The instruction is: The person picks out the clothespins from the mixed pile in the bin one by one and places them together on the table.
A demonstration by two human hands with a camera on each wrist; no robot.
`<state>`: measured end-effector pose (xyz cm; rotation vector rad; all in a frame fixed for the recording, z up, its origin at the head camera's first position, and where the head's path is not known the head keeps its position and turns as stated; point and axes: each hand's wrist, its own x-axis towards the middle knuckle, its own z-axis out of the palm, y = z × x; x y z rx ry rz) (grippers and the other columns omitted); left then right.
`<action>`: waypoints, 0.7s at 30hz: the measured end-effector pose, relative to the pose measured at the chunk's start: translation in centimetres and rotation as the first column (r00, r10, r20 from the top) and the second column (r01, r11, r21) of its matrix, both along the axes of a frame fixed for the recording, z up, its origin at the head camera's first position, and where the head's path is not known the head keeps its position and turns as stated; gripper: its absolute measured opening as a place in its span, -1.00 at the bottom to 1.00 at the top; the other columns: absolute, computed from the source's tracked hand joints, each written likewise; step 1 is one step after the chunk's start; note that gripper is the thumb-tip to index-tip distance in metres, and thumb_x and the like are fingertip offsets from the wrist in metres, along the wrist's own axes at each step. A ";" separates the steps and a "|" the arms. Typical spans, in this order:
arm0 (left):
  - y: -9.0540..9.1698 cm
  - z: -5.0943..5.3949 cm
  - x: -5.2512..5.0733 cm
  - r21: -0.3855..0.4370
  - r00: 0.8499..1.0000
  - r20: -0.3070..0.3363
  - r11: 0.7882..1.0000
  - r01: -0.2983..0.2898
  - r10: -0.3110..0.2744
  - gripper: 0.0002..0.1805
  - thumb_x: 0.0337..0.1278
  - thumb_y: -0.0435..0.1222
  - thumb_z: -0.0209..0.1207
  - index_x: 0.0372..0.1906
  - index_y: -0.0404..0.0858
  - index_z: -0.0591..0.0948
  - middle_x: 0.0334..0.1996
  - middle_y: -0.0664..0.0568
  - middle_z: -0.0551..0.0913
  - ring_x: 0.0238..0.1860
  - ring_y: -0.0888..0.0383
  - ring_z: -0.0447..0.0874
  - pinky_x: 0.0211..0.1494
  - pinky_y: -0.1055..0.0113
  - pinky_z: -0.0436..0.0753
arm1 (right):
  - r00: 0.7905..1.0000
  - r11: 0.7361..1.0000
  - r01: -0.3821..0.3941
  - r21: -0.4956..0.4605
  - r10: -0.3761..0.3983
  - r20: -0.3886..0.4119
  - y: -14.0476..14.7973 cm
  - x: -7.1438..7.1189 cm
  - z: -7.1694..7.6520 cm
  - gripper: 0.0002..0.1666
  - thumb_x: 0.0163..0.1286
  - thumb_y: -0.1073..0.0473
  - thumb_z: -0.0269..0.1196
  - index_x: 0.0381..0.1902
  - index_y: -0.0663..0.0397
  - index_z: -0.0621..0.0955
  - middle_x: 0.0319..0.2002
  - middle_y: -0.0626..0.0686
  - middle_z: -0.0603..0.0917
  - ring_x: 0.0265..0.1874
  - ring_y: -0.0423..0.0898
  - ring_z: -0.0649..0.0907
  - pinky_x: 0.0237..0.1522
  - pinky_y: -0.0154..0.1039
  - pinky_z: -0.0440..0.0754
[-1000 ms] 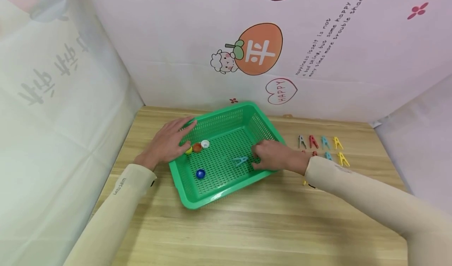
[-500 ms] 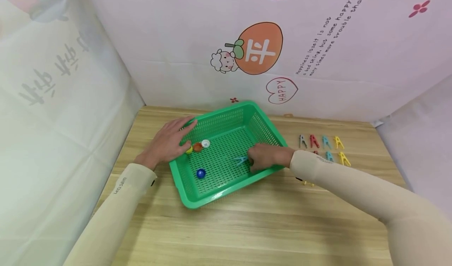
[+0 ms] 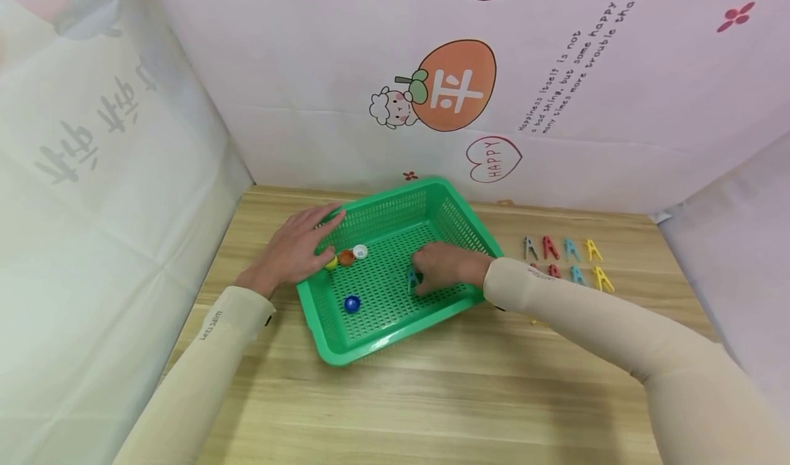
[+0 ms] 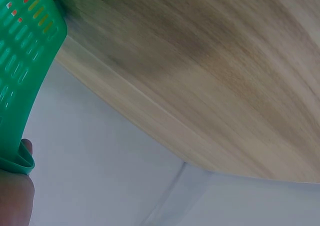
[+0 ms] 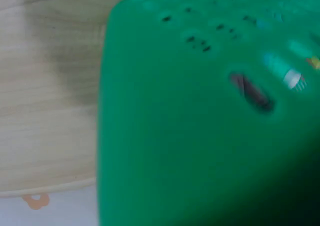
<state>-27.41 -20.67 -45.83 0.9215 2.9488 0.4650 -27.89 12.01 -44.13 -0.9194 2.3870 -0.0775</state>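
A green perforated basket [image 3: 382,343] sits at an angle on the table. My left hand [image 3: 290,249] grips its left rim, thumb inside; in the left wrist view part of that hand [image 4: 15,198] shows at the rim. Inside the basket, my right hand [image 3: 450,266] pinches a blue clothespin [image 3: 413,280], partly covered by the fingers. Yellow [image 3: 332,263], orange [image 3: 346,258] and white [image 3: 361,251] bottle caps lie near the left thumb, a dark blue cap [image 3: 352,304] nearer the front. The basket wall [image 5: 165,136] fills most of the right wrist view, hiding the hand.
Right of the basket, clothespins lie in rows by colour: grey [image 3: 530,247], red [image 3: 550,247], blue [image 3: 572,249] and yellow [image 3: 593,249]. My right forearm covers some of them. Printed white sheets [image 3: 321,142] enclose the back and sides of the wooden table [image 3: 370,410].
My right hand has moved left inside the basket and taken hold of the blue clothespin, which has turned from lying flat. The left hand and basket have stayed in place.
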 end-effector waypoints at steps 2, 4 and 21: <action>0.0 0.0 0.0 -0.001 1.000 -0.004 1.000 0.000 0.000 -0.16 0.55 -0.12 0.11 0.78 -0.17 0.13 0.79 -0.13 0.06 0.75 -0.24 0.06 0.77 -0.26 0.11 | 0.999 1.000 -0.015 0.010 0.015 -0.031 -0.3 0.2 -0.3 -0.54 0.48 -0.09 0.46 -0.48 -0.08 0.48 -0.59 -0.15 0.37 -0.60 -0.22 0.33 -0.51 -0.31 0.33; 0.1 0.0 0.1 -0.001 1.000 -0.004 1.000 -0.001 0.001 -0.16 0.55 -0.12 0.11 0.78 -0.17 0.13 0.79 -0.13 0.06 0.75 -0.25 0.07 0.77 -0.26 0.11 | 0.997 0.999 -0.034 0.011 0.035 -0.068 -0.5 0.4 -0.6 -0.56 0.47 -0.12 0.47 -0.42 -0.06 0.53 -0.53 -0.12 0.48 -0.55 -0.21 0.42 -0.47 -0.29 0.43; 0.0 0.1 0.2 -0.002 1.000 0.002 1.000 -0.007 0.007 -0.17 0.56 -0.10 0.06 0.78 -0.18 0.12 0.79 -0.14 0.05 0.75 -0.26 0.06 0.77 -0.27 0.10 | 0.983 0.994 -0.106 0.002 0.105 -0.153 -3.3 2.1 -1.3 -0.58 0.41 -0.20 0.49 -0.24 -0.01 0.62 -0.35 -0.07 0.59 -0.32 -0.14 0.56 -0.18 -0.14 0.66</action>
